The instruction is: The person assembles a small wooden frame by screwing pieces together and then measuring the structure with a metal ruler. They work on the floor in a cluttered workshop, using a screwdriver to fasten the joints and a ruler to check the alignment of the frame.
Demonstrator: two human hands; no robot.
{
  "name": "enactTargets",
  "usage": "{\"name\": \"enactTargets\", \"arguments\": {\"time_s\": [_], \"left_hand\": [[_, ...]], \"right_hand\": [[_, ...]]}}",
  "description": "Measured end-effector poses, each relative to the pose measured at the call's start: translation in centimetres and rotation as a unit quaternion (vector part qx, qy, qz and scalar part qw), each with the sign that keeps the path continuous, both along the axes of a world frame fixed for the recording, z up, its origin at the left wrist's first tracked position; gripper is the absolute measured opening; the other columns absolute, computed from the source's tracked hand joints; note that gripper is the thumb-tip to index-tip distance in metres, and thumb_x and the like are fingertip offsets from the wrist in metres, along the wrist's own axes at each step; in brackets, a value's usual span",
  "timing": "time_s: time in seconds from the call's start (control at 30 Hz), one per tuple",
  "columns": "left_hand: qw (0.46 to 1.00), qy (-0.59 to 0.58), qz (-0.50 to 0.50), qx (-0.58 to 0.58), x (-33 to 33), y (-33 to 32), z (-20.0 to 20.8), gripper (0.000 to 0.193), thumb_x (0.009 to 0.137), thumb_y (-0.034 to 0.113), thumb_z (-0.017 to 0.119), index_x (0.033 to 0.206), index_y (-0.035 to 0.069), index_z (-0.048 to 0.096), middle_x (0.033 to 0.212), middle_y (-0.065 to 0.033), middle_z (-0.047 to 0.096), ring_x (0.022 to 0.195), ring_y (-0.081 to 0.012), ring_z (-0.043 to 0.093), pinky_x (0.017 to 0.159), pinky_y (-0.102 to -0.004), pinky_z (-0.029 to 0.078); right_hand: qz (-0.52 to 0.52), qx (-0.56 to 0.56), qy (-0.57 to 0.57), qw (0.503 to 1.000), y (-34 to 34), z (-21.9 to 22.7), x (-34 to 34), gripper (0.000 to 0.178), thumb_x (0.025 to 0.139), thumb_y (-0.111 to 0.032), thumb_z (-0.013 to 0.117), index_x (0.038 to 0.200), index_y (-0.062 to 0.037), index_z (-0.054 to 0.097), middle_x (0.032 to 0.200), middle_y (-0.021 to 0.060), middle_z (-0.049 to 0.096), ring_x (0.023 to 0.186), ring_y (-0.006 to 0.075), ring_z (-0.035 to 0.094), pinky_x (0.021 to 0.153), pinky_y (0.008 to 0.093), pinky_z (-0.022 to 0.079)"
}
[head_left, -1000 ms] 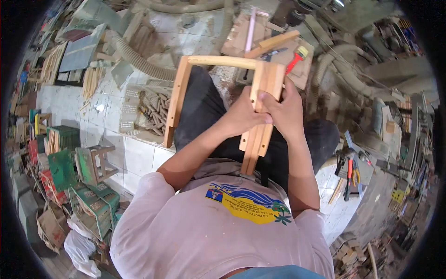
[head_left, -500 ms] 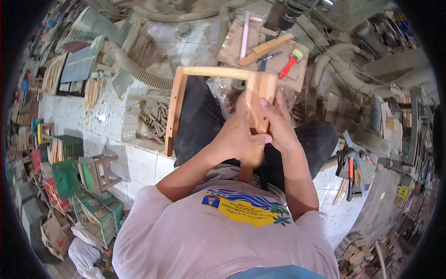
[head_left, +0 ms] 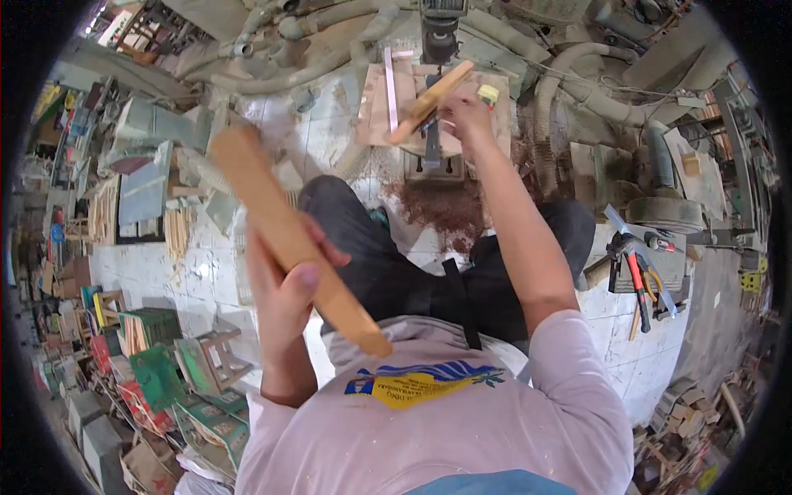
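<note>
My left hand (head_left: 280, 285) is wrapped round a wooden frame (head_left: 280, 219), seen nearly edge-on as a broad tan bar slanting across my left thigh. The bar is blurred at its upper end, and its other members are hidden. My right hand (head_left: 469, 122) reaches over a flat board (head_left: 371, 103), its fingers apart beside a loose wooden bar (head_left: 433, 101). A brush with pale yellow bristles (head_left: 488, 92) lies just past that hand, which covers most of its handle. A pink L-shaped strip (head_left: 390, 87) rests to the left on the same board.
The board sits on a machine stand (head_left: 435, 169) between my knees and a dark column (head_left: 439, 37). Pliers, a red-handled tool (head_left: 634, 272) and a saw lie on a low stand at right. Ribbed hoses (head_left: 540, 124) run across the floor. Green crates (head_left: 153, 326) stand at left.
The wooden frame was between both hands over my lap. My left hand has carried it left and turned it; my right hand has let go and moved forward to the board.
</note>
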State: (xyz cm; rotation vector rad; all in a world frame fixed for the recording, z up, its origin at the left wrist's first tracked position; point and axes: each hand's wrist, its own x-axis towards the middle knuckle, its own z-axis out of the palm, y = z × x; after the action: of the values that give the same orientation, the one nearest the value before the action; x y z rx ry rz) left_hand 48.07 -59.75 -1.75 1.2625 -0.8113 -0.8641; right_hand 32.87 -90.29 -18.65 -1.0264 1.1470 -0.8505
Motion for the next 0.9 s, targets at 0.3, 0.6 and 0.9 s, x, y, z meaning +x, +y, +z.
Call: {"name": "enactTargets", "arguments": {"time_s": [0.3, 0.6, 0.9], "left_hand": [[0.986, 0.101, -0.058, -0.120, 10.1, -6.5, 1.8, 0.102, 0.082, 0.033, 0.075, 0.158, 0.002, 0.015, 0.106, -0.0133, 0.052, 0.081, -0.0217, 0.062, 0.071, -0.0361, 0.063], [0.995, 0.042, -0.089, 0.011, 15.5, -15.0, 8.1, 0.092, 0.082, 0.037, 0.071, 0.157, 0.009, 0.023, 0.110, -0.0096, 0.049, 0.092, -0.0194, 0.054, 0.080, -0.0356, 0.053], [0.982, 0.121, 0.001, 0.142, 10.7, -14.8, 21.2, 0.091, 0.080, 0.024, 0.070, 0.157, 0.004, 0.028, 0.124, -0.0152, 0.057, 0.113, -0.0282, 0.058, 0.093, -0.0430, 0.057]], "right_hand": [[0.029, -0.134, 0.500, 0.855, -16.1, -6.0, 2.5, 0.057, 0.086, -0.032, 0.071, 0.126, 0.0055, 0.055, 0.114, 0.0245, 0.069, 0.109, 0.0360, 0.069, 0.091, 0.0430, 0.056], [-0.025, -0.017, 0.362, 0.932, -16.5, 0.0, -2.5, 0.052, 0.082, -0.022, 0.072, 0.123, 0.0050, 0.053, 0.115, 0.0301, 0.068, 0.111, 0.0433, 0.067, 0.094, 0.0483, 0.054], [-0.164, 0.069, 0.031, 0.984, -11.6, 11.7, -21.5, 0.058, 0.088, -0.029, 0.069, 0.133, 0.0034, 0.054, 0.099, 0.0132, 0.070, 0.088, 0.0244, 0.069, 0.079, 0.0381, 0.057]]}}
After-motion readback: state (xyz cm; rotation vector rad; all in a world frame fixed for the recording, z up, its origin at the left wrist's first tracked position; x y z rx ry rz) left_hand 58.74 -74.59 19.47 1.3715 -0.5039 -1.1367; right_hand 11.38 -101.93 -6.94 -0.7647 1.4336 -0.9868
